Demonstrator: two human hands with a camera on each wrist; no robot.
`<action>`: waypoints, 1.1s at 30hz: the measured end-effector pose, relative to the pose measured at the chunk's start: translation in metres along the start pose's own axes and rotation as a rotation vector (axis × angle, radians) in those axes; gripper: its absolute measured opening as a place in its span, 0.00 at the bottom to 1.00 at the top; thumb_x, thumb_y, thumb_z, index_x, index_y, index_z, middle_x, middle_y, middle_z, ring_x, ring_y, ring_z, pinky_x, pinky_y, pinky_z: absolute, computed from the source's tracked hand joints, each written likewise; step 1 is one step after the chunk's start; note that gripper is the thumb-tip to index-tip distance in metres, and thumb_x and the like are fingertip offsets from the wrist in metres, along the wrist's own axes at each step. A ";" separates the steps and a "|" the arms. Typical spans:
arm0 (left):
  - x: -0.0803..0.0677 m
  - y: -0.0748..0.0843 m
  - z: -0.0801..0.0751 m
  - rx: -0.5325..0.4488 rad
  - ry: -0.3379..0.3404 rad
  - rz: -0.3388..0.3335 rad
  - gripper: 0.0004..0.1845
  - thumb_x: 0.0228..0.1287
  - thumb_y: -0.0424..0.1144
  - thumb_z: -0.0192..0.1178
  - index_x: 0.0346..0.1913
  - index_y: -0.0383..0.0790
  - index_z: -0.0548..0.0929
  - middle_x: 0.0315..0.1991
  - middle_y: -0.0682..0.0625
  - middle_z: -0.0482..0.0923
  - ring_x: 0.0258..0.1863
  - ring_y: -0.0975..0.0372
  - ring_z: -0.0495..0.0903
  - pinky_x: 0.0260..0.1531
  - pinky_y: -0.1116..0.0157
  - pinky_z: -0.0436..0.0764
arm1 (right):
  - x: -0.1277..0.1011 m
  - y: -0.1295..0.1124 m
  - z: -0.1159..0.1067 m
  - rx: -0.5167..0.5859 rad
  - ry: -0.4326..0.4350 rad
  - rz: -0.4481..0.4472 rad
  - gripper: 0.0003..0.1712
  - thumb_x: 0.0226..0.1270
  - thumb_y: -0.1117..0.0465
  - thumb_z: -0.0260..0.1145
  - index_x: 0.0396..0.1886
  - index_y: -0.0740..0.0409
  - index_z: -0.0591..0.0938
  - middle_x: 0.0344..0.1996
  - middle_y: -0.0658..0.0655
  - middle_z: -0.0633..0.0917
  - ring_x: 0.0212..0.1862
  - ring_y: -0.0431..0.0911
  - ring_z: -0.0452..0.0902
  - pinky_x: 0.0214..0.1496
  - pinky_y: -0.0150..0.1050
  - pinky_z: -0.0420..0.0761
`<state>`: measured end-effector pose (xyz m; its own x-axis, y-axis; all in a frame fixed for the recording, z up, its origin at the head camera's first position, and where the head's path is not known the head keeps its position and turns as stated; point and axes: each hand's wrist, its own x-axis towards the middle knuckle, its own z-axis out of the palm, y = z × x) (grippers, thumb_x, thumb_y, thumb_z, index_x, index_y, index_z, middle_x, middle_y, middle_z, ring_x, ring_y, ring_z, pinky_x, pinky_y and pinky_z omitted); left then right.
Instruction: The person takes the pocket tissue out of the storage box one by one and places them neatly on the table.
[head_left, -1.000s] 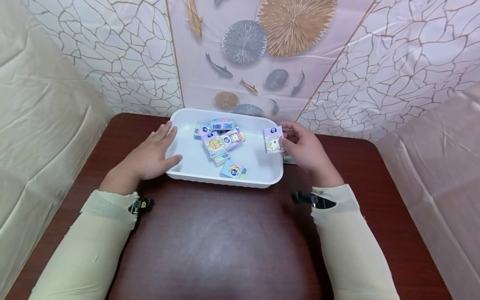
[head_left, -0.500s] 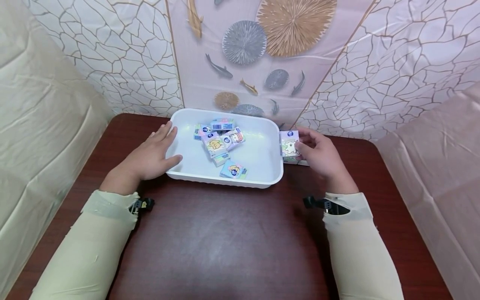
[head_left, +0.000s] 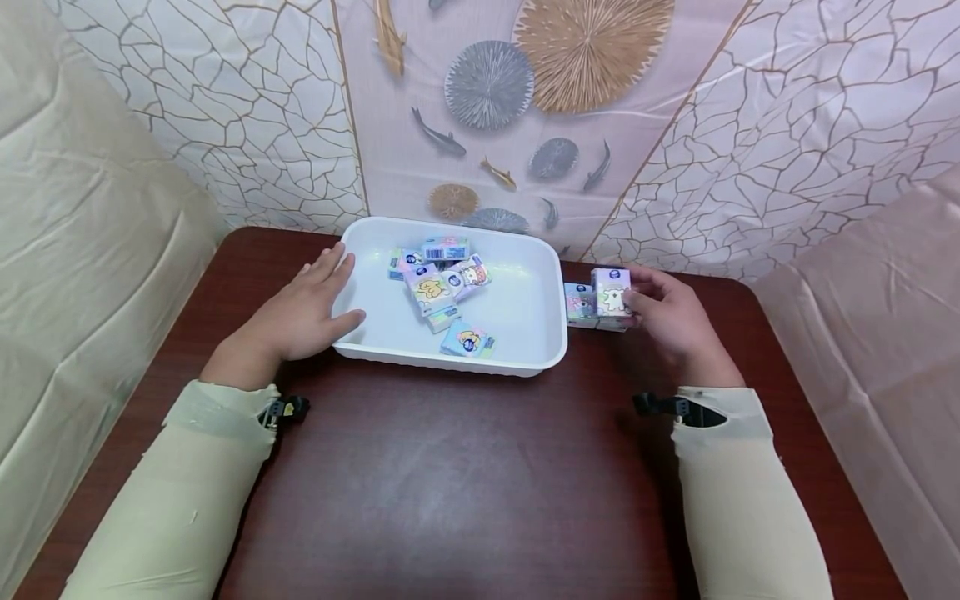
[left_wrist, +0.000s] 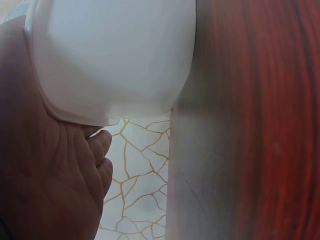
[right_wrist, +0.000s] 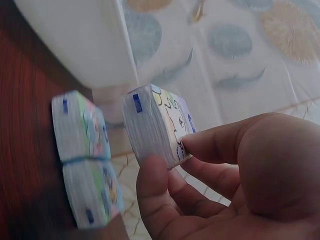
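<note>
Our right hand (head_left: 667, 312) pinches a small tissue pack (head_left: 611, 293) between thumb and fingertips (right_wrist: 187, 145), holding it upright just above the table (head_left: 450, 475), to the right of the white tray (head_left: 525, 362). Just beside it, on the tray side of our right hand, two more packs (head_left: 581, 305) already stand on the table, one stacked on the other as the right wrist view shows them (right_wrist: 85, 160); the held pack looks close to them but not touching.

Our left hand (head_left: 300, 317) lies flat with relaxed fingers against the tray's left rim, thumb on the near corner, steadying it and gripping nothing.

We judge the work to be in its early part: it seems to be moving packs from the tray to the table by our right hand, and a loose heap of several packs (head_left: 442, 287) remains in the tray between our hands. The pack in hand is not yet set down.
</note>
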<state>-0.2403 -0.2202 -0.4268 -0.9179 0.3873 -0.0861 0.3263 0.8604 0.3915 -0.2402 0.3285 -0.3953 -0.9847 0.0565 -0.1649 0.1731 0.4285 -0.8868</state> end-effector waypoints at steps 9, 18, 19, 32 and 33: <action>0.002 -0.002 0.002 0.005 -0.005 -0.003 0.51 0.85 0.63 0.50 0.94 0.41 0.40 0.95 0.45 0.27 0.95 0.43 0.33 0.92 0.37 0.43 | 0.006 0.019 -0.022 -0.026 0.027 0.065 0.33 0.92 0.55 0.57 0.91 0.51 0.67 0.76 0.63 0.73 0.61 0.49 0.79 0.56 0.33 0.91; 0.000 0.001 -0.001 -0.003 -0.005 -0.003 0.52 0.85 0.62 0.51 0.93 0.39 0.40 0.95 0.43 0.28 0.95 0.42 0.33 0.92 0.37 0.43 | 0.012 0.033 -0.036 -0.049 0.078 0.127 0.35 0.93 0.52 0.56 0.92 0.52 0.65 0.80 0.66 0.71 0.56 0.45 0.80 0.53 0.33 0.91; 0.000 0.002 -0.001 -0.004 -0.005 -0.003 0.52 0.85 0.62 0.51 0.93 0.39 0.40 0.95 0.43 0.28 0.95 0.42 0.33 0.92 0.37 0.43 | 0.013 0.035 -0.037 -0.047 0.086 0.132 0.35 0.93 0.52 0.56 0.91 0.53 0.65 0.79 0.65 0.72 0.55 0.45 0.80 0.53 0.33 0.91; 0.002 0.001 0.001 -0.006 -0.016 -0.027 0.51 0.86 0.61 0.52 0.94 0.42 0.39 0.95 0.47 0.25 0.95 0.45 0.32 0.92 0.38 0.42 | 0.020 0.061 -0.048 -0.030 0.111 0.202 0.35 0.93 0.54 0.55 0.91 0.57 0.65 0.75 0.64 0.72 0.54 0.42 0.79 0.53 0.32 0.91; 0.002 0.001 0.000 -0.008 -0.017 -0.027 0.51 0.86 0.61 0.52 0.94 0.42 0.39 0.95 0.47 0.25 0.95 0.45 0.32 0.92 0.38 0.42 | 0.021 0.062 -0.048 -0.028 0.111 0.203 0.34 0.93 0.54 0.55 0.91 0.57 0.65 0.75 0.63 0.73 0.53 0.41 0.80 0.53 0.32 0.91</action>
<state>-0.2411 -0.2183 -0.4268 -0.9226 0.3692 -0.1121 0.2994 0.8682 0.3958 -0.2508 0.3998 -0.4333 -0.9262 0.2422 -0.2891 0.3689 0.4231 -0.8276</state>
